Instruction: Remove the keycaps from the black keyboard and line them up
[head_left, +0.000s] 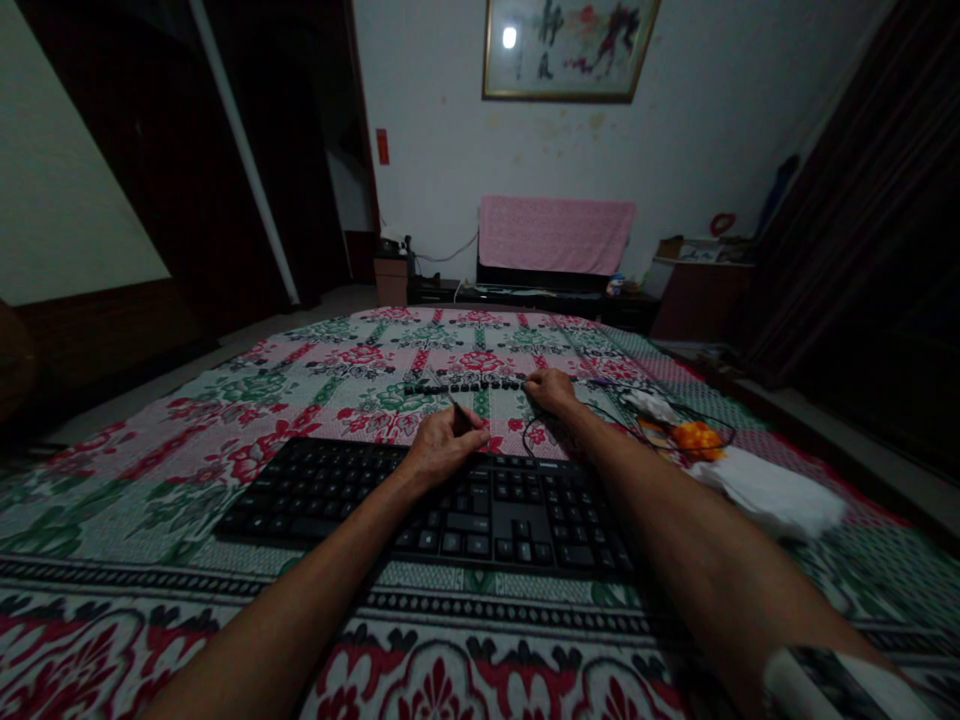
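The row of small black pieces (476,387), which looked like keycaps, lay across the patterned cloth (247,455), just beyond the keyboard (472,510) and apart from it. At the row's right end was the right hand (551,390), its fingers bent down against the last piece; whether they pinched it or merely touched it, I could not tell. The left hand (446,445) hung over the keyboard's far edge, its fingers closed around a slim dark tool (460,412), whose thin tip slanted forward toward the row.

The step in hand, as far as could be judged, was the handling of single pieces at the row's end, with the tool kept ready. The next move seemed to call for a light fingertip touch on the right, so that the neighbouring pieces stayed in line, and for a steady tool tip on the left, clear of the row.

A black cable (527,435) curved away behind the keyboard. Right of the right forearm lay a bright orange item (697,440) and, nearer, a crumpled white bag (772,490). Against the far wall hung a pink cloth (555,235), below a framed picture (570,45).
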